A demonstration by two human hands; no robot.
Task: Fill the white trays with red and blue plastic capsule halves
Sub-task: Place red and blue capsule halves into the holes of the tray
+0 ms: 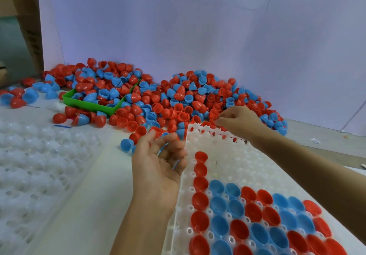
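Observation:
A white tray (237,161) lies in front of me at the right. Its near rows hold red and blue capsule halves (255,213), open side up, and a column of red halves runs up its left side. Its far rows are bare. Behind it spreads a big pile of loose red and blue halves (178,100). My left hand (158,163) hovers palm up at the tray's left edge, fingers loosely curled, with nothing visible in it. My right hand (235,119) reaches over the tray's far edge into the pile with curled fingers. What it holds is hidden.
A green bin (89,105) full of halves sits in the pile at the left. Empty white trays (29,165) lie stacked at the near left. A white panel (198,36) walls off the back, and cardboard (25,26) stands at the far left.

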